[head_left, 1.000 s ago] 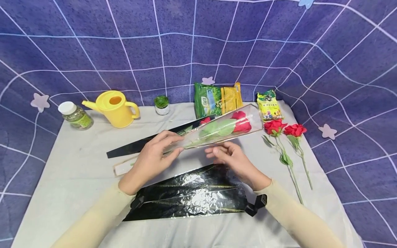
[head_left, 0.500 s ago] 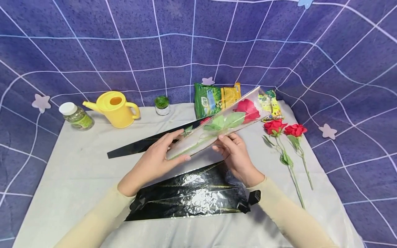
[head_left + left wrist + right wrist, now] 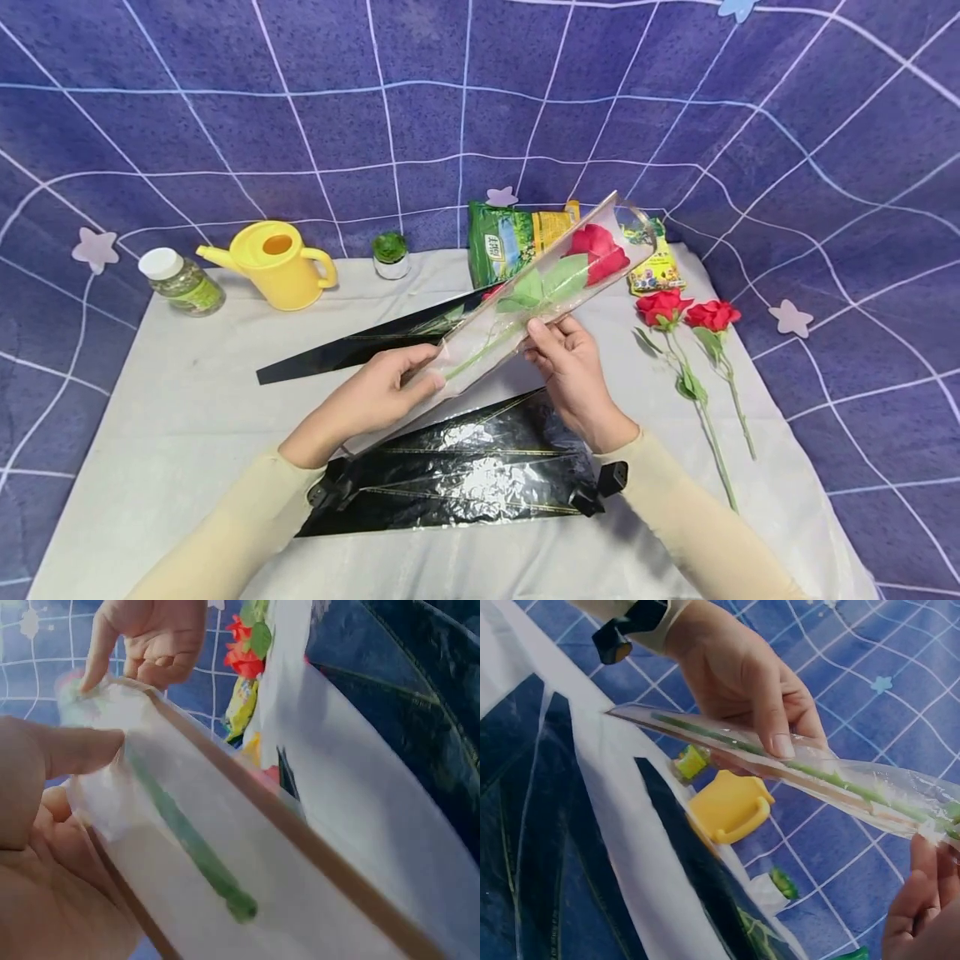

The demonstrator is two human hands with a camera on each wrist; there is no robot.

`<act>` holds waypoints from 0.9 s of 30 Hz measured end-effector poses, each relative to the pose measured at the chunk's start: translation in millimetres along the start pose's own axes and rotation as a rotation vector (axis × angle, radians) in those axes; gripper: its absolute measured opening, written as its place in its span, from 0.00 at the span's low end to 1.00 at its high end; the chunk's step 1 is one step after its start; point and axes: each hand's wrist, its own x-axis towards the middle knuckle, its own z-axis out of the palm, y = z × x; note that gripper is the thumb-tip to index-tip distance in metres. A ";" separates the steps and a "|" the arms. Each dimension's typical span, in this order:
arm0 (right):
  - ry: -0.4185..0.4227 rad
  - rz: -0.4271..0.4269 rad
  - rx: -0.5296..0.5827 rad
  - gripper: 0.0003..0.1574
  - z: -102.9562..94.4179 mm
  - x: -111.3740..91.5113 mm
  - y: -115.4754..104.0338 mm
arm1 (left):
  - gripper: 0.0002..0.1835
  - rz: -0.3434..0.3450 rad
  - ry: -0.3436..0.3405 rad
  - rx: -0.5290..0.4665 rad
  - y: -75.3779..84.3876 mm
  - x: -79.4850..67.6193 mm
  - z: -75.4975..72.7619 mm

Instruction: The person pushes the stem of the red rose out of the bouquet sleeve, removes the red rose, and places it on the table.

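Observation:
A red rose (image 3: 598, 254) with green leaves lies inside a clear tapered flower sleeve (image 3: 480, 333), held slanting above the table with the bloom up and to the right. My left hand (image 3: 375, 396) grips the narrow part, thumb on top of the plastic. My right hand (image 3: 572, 375) pinches the lower edge beside the leaves, thumb on the near side. In the left wrist view the green stem (image 3: 184, 829) ends inside the sleeve, between its brown edge strips. The right wrist view shows the left hand (image 3: 742, 679) with its thumb over the stem.
Behind the sleeve lies a rose in a black sleeve (image 3: 315, 358). Glossy black sleeves (image 3: 480, 479) lie in front. Two loose roses (image 3: 697, 387) are at right. At the back stand a jar (image 3: 183, 283), yellow watering can (image 3: 281, 271), potted plant (image 3: 391, 254), green bag (image 3: 498, 242) and yellow packet (image 3: 660, 271).
The sleeve has tilted more steeply, its bloom end rising and its narrow end swinging toward the front. My right hand has come up and taken its lower edge; my left thumb now presses on it.

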 end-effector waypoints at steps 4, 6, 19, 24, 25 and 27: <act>0.099 -0.011 -0.019 0.08 2.4 1.0 -0.4 | 0.16 -0.080 0.032 -0.199 -1.8 -2.2 -0.5; 0.106 -0.002 0.008 0.08 3.2 1.3 -0.4 | 0.17 -0.105 0.055 -0.290 -1.6 -2.2 -0.2; 0.108 -0.095 0.025 0.09 2.1 3.6 0.8 | 0.12 -0.082 -0.033 -0.104 4.7 -0.4 8.2; 0.120 -0.116 0.020 0.09 5.2 4.4 2.6 | 0.19 -0.051 -0.001 -0.052 8.0 -0.6 9.7; 0.112 -0.112 0.016 0.10 6.1 4.5 3.0 | 0.18 -0.045 0.005 -0.042 8.5 -0.3 10.0; 0.106 -0.098 -0.004 0.11 7.6 4.3 4.6 | 0.17 -0.041 0.020 -0.025 9.5 -0.1 10.7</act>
